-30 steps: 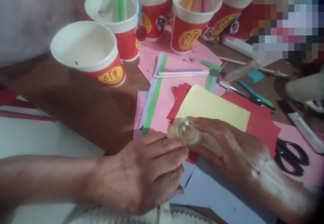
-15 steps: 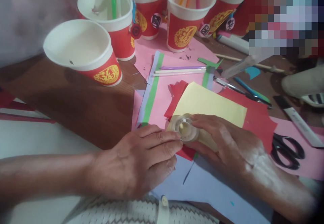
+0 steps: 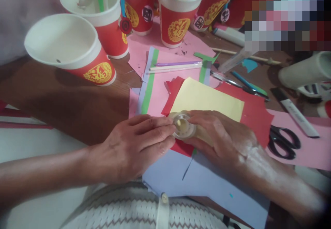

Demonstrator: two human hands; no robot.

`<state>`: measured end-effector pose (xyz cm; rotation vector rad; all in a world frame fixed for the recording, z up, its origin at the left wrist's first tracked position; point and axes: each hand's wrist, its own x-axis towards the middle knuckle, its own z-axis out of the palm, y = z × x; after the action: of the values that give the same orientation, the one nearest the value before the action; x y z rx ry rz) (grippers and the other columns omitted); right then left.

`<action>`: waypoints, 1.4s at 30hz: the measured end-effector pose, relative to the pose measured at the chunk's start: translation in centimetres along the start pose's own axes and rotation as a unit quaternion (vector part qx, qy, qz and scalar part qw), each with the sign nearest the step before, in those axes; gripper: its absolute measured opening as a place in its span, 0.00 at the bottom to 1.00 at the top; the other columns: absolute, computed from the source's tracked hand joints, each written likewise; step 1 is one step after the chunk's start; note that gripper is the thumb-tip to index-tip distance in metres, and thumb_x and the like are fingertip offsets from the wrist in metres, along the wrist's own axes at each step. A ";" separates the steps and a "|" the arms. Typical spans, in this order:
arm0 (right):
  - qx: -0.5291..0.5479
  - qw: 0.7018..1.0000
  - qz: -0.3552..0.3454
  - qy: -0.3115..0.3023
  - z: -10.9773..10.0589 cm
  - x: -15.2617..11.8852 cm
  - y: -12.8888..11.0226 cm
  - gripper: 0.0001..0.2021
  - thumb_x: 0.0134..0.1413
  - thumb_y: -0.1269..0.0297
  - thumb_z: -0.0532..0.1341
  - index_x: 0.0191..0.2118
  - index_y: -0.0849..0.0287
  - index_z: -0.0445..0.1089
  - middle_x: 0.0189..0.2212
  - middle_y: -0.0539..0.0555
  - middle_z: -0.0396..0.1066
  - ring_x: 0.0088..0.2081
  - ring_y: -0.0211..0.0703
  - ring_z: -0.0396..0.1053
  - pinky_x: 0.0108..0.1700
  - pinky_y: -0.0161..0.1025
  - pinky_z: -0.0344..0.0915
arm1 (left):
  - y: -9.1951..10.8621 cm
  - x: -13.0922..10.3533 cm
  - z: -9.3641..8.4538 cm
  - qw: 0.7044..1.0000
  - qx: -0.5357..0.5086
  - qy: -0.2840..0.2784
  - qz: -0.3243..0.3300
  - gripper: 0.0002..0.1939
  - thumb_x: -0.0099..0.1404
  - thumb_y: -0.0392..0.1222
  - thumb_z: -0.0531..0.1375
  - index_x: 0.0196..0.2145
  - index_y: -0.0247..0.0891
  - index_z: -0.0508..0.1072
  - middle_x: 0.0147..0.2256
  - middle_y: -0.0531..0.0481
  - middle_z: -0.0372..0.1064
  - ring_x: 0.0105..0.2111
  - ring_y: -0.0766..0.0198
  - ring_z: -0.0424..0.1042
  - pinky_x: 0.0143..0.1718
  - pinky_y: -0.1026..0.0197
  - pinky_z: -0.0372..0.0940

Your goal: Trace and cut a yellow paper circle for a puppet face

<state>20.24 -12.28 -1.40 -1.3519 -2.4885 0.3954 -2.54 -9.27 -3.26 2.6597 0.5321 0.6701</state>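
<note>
A small roll of clear tape (image 3: 184,127) lies flat on a sheet of pale yellow paper (image 3: 207,96), and the yellow shows through its middle. From the right, my right hand (image 3: 222,136) grips the roll between thumb and fingers. My left hand (image 3: 139,146) presses its fingers together against the roll's left side; its thumb is hidden. Red paper (image 3: 254,115) sticks out around the yellow sheet. Beneath lie a pink sheet with green stripes (image 3: 148,94) and blue-grey paper (image 3: 222,184).
Red and white paper cups (image 3: 89,72) stand along the back, several holding coloured straws. On the right are black-handled scissors (image 3: 284,142), a marker (image 3: 297,113) and a whitish cylinder (image 3: 297,73). Thin purple and white straws (image 3: 178,66) lie beyond the yellow paper.
The whole view has shifted, so things appear further left and slightly higher. My left fingertips have moved slightly over the roll's left edge; my right hand keeps its grip.
</note>
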 end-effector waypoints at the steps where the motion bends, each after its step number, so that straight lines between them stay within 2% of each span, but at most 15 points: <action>1: 0.001 1.000 0.003 -0.005 -0.1 0.0 0.0 0.16 0.55 0.75 0.56 0.49 0.57 0.61 0.45 0.57 0.71 0.45 0.51 0.70 0.39 0.45 0.73 | 0.0 0.0 0.0 1.000 0.010 -0.002 0.000 0.14 0.64 0.30 0.49 0.44 0.34 0.69 0.46 0.46 0.71 0.51 0.60 0.65 0.50 0.55 0.63; 7: 0.006 0.999 0.023 -0.029 -0.4 0.2 -0.2 0.14 0.57 0.74 0.55 0.48 0.56 0.62 0.44 0.56 0.71 0.45 0.50 0.69 0.40 0.45 0.72 | 0.9 0.4 -0.2 0.993 0.101 -0.063 -0.002 0.18 0.61 0.29 0.53 0.49 0.34 0.68 0.48 0.48 0.70 0.52 0.59 0.63 0.52 0.56 0.61; 9: -0.002 1.000 0.007 -0.013 -0.2 0.1 -0.1 0.14 0.56 0.74 0.55 0.48 0.58 0.61 0.44 0.57 0.71 0.45 0.50 0.70 0.38 0.44 0.72 | 1.3 0.6 -0.1 0.987 0.126 -0.096 -0.009 0.19 0.62 0.32 0.54 0.52 0.33 0.66 0.52 0.47 0.66 0.54 0.57 0.61 0.53 0.55 0.59; 12: 0.001 1.000 -0.008 0.017 0.1 -0.1 0.1 0.14 0.56 0.72 0.56 0.48 0.60 0.60 0.45 0.58 0.71 0.42 0.49 0.70 0.34 0.42 0.72 | 1.9 0.9 0.1 0.983 0.130 -0.123 -0.029 0.22 0.64 0.43 0.54 0.54 0.31 0.64 0.56 0.42 0.61 0.55 0.53 0.59 0.52 0.52 0.58; 15: 0.015 1.000 0.016 0.008 0.0 0.0 0.1 0.12 0.58 0.71 0.55 0.48 0.57 0.60 0.44 0.56 0.71 0.42 0.46 0.71 0.37 0.40 0.71 | 2.3 1.2 0.2 0.985 0.102 -0.126 -0.059 0.28 0.64 0.54 0.51 0.54 0.31 0.64 0.57 0.41 0.60 0.54 0.51 0.58 0.52 0.49 0.55; 18: 0.024 0.999 0.017 0.015 -0.2 0.1 0.0 0.12 0.59 0.69 0.55 0.48 0.57 0.60 0.43 0.55 0.72 0.42 0.44 0.71 0.39 0.39 0.71 | 2.4 1.6 0.2 0.986 0.095 -0.129 -0.051 0.32 0.63 0.60 0.48 0.53 0.31 0.64 0.56 0.40 0.61 0.52 0.49 0.58 0.50 0.47 0.53; 21: 0.026 0.999 0.011 0.021 -0.2 0.1 0.0 0.11 0.59 0.68 0.55 0.47 0.58 0.60 0.44 0.56 0.71 0.42 0.45 0.71 0.40 0.40 0.71 | 2.4 1.9 0.2 0.985 0.096 -0.137 -0.037 0.34 0.62 0.62 0.47 0.53 0.30 0.64 0.54 0.38 0.62 0.51 0.48 0.58 0.49 0.46 0.52; 28: 0.049 0.999 0.001 0.012 -0.1 0.1 0.2 0.13 0.58 0.68 0.55 0.49 0.58 0.60 0.45 0.56 0.71 0.45 0.44 0.70 0.42 0.39 0.71 | 3.4 2.4 0.6 0.982 0.115 -0.121 -0.089 0.34 0.61 0.63 0.48 0.49 0.29 0.68 0.49 0.37 0.67 0.50 0.47 0.58 0.49 0.46 0.52; 32: 0.031 0.998 0.029 -0.043 -1.7 0.0 0.7 0.18 0.58 0.65 0.56 0.53 0.58 0.58 0.52 0.56 0.65 0.51 0.44 0.65 0.48 0.37 0.67 | 3.5 2.4 0.8 0.980 0.125 -0.125 -0.092 0.35 0.61 0.63 0.48 0.50 0.29 0.68 0.53 0.38 0.64 0.50 0.47 0.59 0.50 0.46 0.50; 34: -0.005 0.999 0.019 -0.040 -3.1 -0.2 1.8 0.18 0.58 0.62 0.55 0.53 0.57 0.60 0.55 0.56 0.63 0.54 0.47 0.63 0.50 0.40 0.66 | 3.4 2.3 0.8 0.979 0.134 -0.130 -0.085 0.35 0.62 0.62 0.47 0.53 0.29 0.66 0.56 0.38 0.61 0.51 0.47 0.59 0.49 0.46 0.50; 36: -0.024 0.999 0.007 -0.036 -4.8 -0.5 3.5 0.13 0.59 0.62 0.53 0.48 0.57 0.65 0.47 0.54 0.70 0.47 0.46 0.70 0.44 0.40 0.68 | 3.4 2.3 0.8 0.977 0.143 -0.136 -0.081 0.35 0.62 0.62 0.47 0.54 0.30 0.64 0.57 0.38 0.58 0.52 0.47 0.58 0.49 0.47 0.50; 38: -0.045 0.996 0.047 -0.057 -6.6 -0.8 5.5 0.11 0.59 0.60 0.51 0.40 0.53 0.69 0.37 0.49 0.75 0.38 0.44 0.73 0.38 0.39 0.68 | 3.4 2.4 0.9 0.975 0.148 -0.141 -0.087 0.34 0.62 0.62 0.47 0.54 0.30 0.64 0.58 0.39 0.58 0.52 0.48 0.58 0.49 0.47 0.50; 40: -0.087 0.987 0.117 -0.069 -8.0 -1.3 7.4 0.10 0.58 0.57 0.52 0.34 0.50 0.70 0.32 0.46 0.75 0.32 0.43 0.72 0.31 0.38 0.65 | 3.5 2.6 0.9 0.973 0.157 -0.140 -0.094 0.34 0.61 0.62 0.48 0.53 0.31 0.66 0.57 0.39 0.59 0.52 0.49 0.58 0.49 0.47 0.50; 42: -0.142 0.963 0.215 -0.077 -9.0 -1.8 8.9 0.09 0.56 0.54 0.55 0.33 0.48 0.70 0.29 0.45 0.75 0.27 0.43 0.70 0.25 0.37 0.61 | 3.6 2.7 1.0 0.971 0.172 -0.141 -0.089 0.34 0.61 0.62 0.49 0.52 0.30 0.67 0.57 0.39 0.60 0.51 0.48 0.58 0.48 0.47 0.50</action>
<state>31.34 -8.17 3.38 -2.0637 -2.4277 0.2441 1.14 -11.49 -1.57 2.9049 0.8567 0.1508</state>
